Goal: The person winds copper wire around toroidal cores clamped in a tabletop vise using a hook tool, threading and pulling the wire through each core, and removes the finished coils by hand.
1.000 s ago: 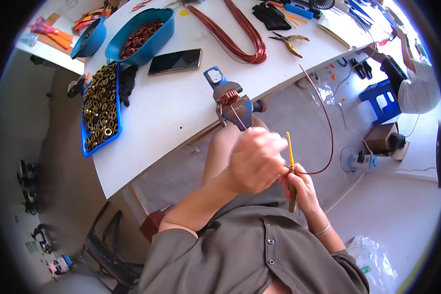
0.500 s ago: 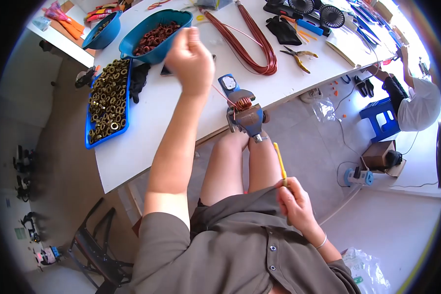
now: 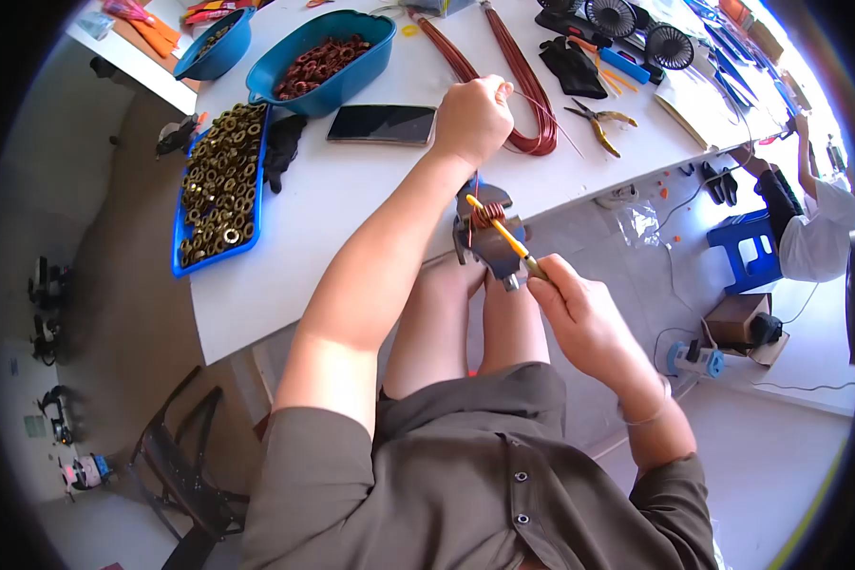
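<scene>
A small bench vise [image 3: 494,249] at the table edge, above my knees, holds a coil wound with copper wire [image 3: 487,215]. My left hand [image 3: 477,119] is a closed fist above the vise, gripping the copper wire, with a loose end sticking out to the right. In my right hand [image 3: 579,309] is a slim yellow hook tool [image 3: 505,234] with a darker handle. Its shaft lies across the coil, and the tip reaches the coil's far left side. Whether the tip is inside the ring I cannot tell.
Left on the table are a blue tray [image 3: 256,204] of metal-coloured rings, a teal basin [image 3: 370,66] of wound coils and a phone [image 3: 382,124]. Beyond lie a wire bundle [image 3: 540,133], pliers [image 3: 602,123] and small fans [image 3: 670,46]. A person [image 3: 822,233] sits at right.
My left hand has come right and down, to above the vise. My right hand has raised the hook tool from beside my lap to the coil.
</scene>
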Demonstrator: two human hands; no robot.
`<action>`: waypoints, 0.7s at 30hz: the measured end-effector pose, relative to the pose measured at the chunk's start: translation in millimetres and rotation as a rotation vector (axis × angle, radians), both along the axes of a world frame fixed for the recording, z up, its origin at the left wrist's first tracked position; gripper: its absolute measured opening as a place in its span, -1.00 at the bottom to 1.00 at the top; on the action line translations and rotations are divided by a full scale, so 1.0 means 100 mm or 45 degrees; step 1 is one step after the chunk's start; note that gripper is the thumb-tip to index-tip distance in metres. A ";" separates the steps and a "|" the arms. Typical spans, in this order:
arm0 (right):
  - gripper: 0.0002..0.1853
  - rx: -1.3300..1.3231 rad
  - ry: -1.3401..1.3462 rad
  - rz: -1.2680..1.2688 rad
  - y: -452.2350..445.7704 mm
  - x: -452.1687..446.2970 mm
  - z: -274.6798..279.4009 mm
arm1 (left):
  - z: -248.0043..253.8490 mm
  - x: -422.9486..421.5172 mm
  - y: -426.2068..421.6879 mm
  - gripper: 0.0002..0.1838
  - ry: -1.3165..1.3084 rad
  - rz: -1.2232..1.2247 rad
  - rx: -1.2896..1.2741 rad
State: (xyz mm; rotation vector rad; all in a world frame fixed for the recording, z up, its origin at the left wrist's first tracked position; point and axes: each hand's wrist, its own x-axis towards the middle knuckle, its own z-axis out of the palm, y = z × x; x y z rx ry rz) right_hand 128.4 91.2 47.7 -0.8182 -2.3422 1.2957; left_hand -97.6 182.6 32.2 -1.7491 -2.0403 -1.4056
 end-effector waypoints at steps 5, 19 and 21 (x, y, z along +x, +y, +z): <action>-0.81 -0.922 0.287 -0.236 -0.57 0.19 -0.05 | 0.38 0.27 -0.51 -0.73 -0.152 0.008 0.114; -0.79 -1.079 0.122 -0.380 -1.17 1.26 0.22 | 0.40 0.56 -1.09 -0.83 0.530 -0.091 0.816; -0.77 -1.392 0.274 -0.452 -1.00 0.80 0.08 | 0.52 0.12 -0.63 -0.77 0.330 0.240 0.670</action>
